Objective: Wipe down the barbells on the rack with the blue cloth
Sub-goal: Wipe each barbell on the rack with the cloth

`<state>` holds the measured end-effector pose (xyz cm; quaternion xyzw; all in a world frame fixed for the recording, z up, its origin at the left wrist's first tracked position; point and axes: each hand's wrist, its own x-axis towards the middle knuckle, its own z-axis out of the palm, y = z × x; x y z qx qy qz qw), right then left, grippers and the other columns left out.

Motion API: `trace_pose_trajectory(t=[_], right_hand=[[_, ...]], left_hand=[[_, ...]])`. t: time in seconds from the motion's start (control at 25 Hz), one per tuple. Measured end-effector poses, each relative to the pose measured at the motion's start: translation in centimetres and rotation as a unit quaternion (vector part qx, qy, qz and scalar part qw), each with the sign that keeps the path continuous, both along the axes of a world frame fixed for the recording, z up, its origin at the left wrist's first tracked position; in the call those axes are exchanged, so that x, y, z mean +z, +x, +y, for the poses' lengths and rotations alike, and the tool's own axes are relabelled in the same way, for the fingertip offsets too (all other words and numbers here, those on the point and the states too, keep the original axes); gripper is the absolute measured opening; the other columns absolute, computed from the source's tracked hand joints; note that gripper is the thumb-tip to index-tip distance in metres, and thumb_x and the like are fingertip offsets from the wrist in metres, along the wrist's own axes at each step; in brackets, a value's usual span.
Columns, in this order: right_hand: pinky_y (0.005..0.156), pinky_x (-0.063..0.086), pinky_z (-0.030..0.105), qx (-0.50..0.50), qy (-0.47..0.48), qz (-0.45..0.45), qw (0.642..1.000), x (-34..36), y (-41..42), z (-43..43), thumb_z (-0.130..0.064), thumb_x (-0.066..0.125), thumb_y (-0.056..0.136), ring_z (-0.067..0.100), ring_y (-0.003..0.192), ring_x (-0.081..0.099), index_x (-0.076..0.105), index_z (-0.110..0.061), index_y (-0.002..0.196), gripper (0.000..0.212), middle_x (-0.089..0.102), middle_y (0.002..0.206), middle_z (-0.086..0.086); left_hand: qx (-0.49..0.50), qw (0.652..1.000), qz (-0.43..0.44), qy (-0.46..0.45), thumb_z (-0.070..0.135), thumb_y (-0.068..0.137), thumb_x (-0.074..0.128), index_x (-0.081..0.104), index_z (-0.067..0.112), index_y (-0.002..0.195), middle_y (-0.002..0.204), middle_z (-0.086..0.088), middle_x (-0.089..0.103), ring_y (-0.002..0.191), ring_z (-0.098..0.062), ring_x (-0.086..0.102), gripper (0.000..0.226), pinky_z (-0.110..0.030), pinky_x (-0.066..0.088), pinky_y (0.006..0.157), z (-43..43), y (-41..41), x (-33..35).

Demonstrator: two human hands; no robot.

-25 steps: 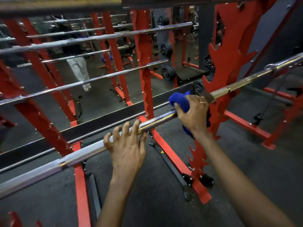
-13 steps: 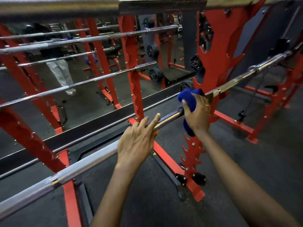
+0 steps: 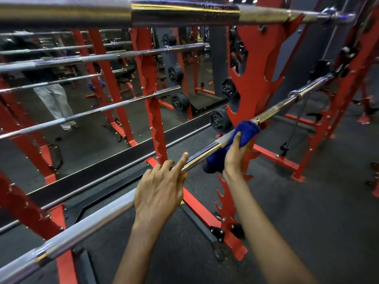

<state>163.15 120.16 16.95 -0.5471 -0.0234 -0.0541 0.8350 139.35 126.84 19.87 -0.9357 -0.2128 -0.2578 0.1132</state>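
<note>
A long chrome barbell runs diagonally from lower left to upper right across the red rack. My left hand rests on top of its middle, fingers curled loosely over the shaft. Just to the right, my right hand grips the blue cloth, which is wrapped around the same bar beside the red upright; part of the cloth hangs below the bar. A second barbell crosses the top of the view, close to the camera.
A wall mirror behind the rack reflects more barbells, red uprights and a person in light trousers. Black weight plates hang near the upright. Dark rubber floor lies below, with the rack's red base feet.
My right hand with the cloth has slid up the bar toward the upright. My left hand has shifted right along the bar. The view has moved closer, and the top barbell fills more of it.
</note>
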Motion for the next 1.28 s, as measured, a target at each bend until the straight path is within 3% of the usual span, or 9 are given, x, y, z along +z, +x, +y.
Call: trace_pose_trajectory(t=[0.12, 0.24, 0.4, 0.48, 0.64, 0.8, 0.92, 1.04, 1.28], right_hand=[[0.084, 0.051, 0.035, 0.185, 0.2, 0.217, 0.937, -0.2, -3.0, 0.3, -0.05, 0.042, 0.106, 0.021, 0.095, 0.068, 0.069, -0.017, 0.111, 0.043, 0.072, 0.101, 0.004], [0.085, 0.052, 0.035, 0.22, 0.28, 0.206, 0.911, -1.0, -3.1, 0.1, -0.046, 0.03, 0.108, 0.019, 0.079, 0.074, 0.073, -0.016, 0.094, 0.053, 0.075, 0.085, 0.005], [0.054, 0.054, 0.019, 0.194, 0.238, 0.226, 0.925, 1.3, -1.2, -1.8, -0.045, 0.036, 0.108, 0.009, 0.059, 0.072, 0.061, -0.019, 0.097, 0.038, 0.075, 0.071, -0.003], [0.059, 0.053, 0.022, 0.173, 0.163, 0.235, 0.943, 1.7, -0.3, -3.1, -0.049, 0.047, 0.105, 0.005, 0.061, 0.071, 0.064, -0.021, 0.103, 0.034, 0.075, 0.086, -0.003], [0.102, 0.049, 0.024, 0.059, -0.002, 0.008, 0.998, -0.2, -0.6, -3.9, -0.027, 0.058, 0.103, 0.001, 0.109, 0.067, 0.06, -0.031, 0.123, 0.021, 0.067, 0.124, -0.001], [0.12, 0.037, 0.044, 0.048, -0.256, -0.235, 0.937, -3.2, 0.9, -3.5, -0.037, 0.058, 0.098, 0.023, 0.146, 0.042, 0.046, -0.012, 0.151, 0.06, 0.044, 0.156, 0.008], [0.126, 0.025, 0.038, 0.012, -0.308, -0.295, 0.904, -2.1, 5.4, -4.3, -0.04, 0.056, 0.095, 0.024, 0.149, 0.035, 0.05, -0.007, 0.147, 0.062, 0.047, 0.155, 0.012], [0.118, 0.035, 0.056, -0.012, -0.363, -0.299, 0.882, 0.2, 9.3, -4.1, -0.043, 0.055, 0.091, 0.035, 0.142, 0.045, 0.06, -0.007, 0.136, 0.058, 0.06, 0.143, 0.012], [0.12, 0.027, 0.043, 0.022, -0.413, -0.415, 0.81, -1.1, 11.2, -6.2, -0.047, 0.053, 0.092, 0.027, 0.141, 0.046, 0.06, -0.013, 0.135, 0.055, 0.063, 0.139, 0.006]], left_hand=[[0.003, 1.0, -0.003, -0.006, 0.048, 0.105, 0.036, 0.034, 0.036, 0.154, 0.109, 0.006, 0.066, 0.084, -0.018, 0.062, 0.051, -0.034, 0.045, 0.069, 0.0, 0.1, 0.0], [0.014, 1.0, -0.005, -0.019, 0.056, 0.105, 0.024, 0.037, 0.038, 0.152, 0.107, 0.007, 0.066, 0.089, -0.018, 0.064, 0.053, -0.035, 0.048, 0.074, 0.0, 0.2, 0.2], [0.024, 0.999, 0.006, -0.024, 0.058, 0.105, 0.022, 0.039, 0.038, 0.151, 0.105, 0.007, 0.065, 0.09, -0.018, 0.062, 0.054, -0.037, 0.049, 0.075, 0.0, 0.4, 0.4], [0.033, 0.999, 0.005, -0.018, 0.054, 0.104, 0.027, 0.042, 0.037, 0.149, 0.103, 0.007, 0.065, 0.089, -0.019, 0.062, 0.051, -0.038, 0.048, 0.074, -0.2, 0.5, 0.4], [0.071, 0.996, 0.003, -0.046, 0.052, 0.102, 0.028, 0.06, 0.031, 0.124, 0.095, 0.005, 0.067, 0.085, -0.021, 0.064, 0.044, -0.038, 0.05, 0.071, -0.8, 2.5, 1.0], [0.083, 0.994, 0.041, -0.066, 0.054, 0.103, 0.015, 0.057, 0.027, 0.106, 0.096, 0.0, 0.065, 0.086, -0.023, 0.063, 0.05, -0.036, 0.045, 0.065, -1.7, 7.2, 1.6], [0.072, 0.994, 0.04, -0.078, 0.055, 0.103, 0.015, 0.055, 0.029, 0.128, 0.104, 0.0, 0.065, 0.089, -0.023, 0.066, 0.054, -0.037, 0.049, 0.062, -2.0, 9.1, 2.0], [0.039, 0.996, 0.038, -0.064, 0.052, 0.106, 0.015, 0.038, 0.032, 0.15, 0.113, 0.004, 0.063, 0.089, -0.02, 0.067, 0.054, -0.033, 0.047, 0.06, -2.5, 11.0, 1.7], [0.033, 0.999, 0.03, 0.003, 0.049, 0.107, 0.024, 0.05, 0.023, 0.144, 0.098, 0.002, 0.068, 0.076, -0.018, 0.065, 0.053, -0.036, 0.051, 0.06, -3.1, 12.9, 0.6]])
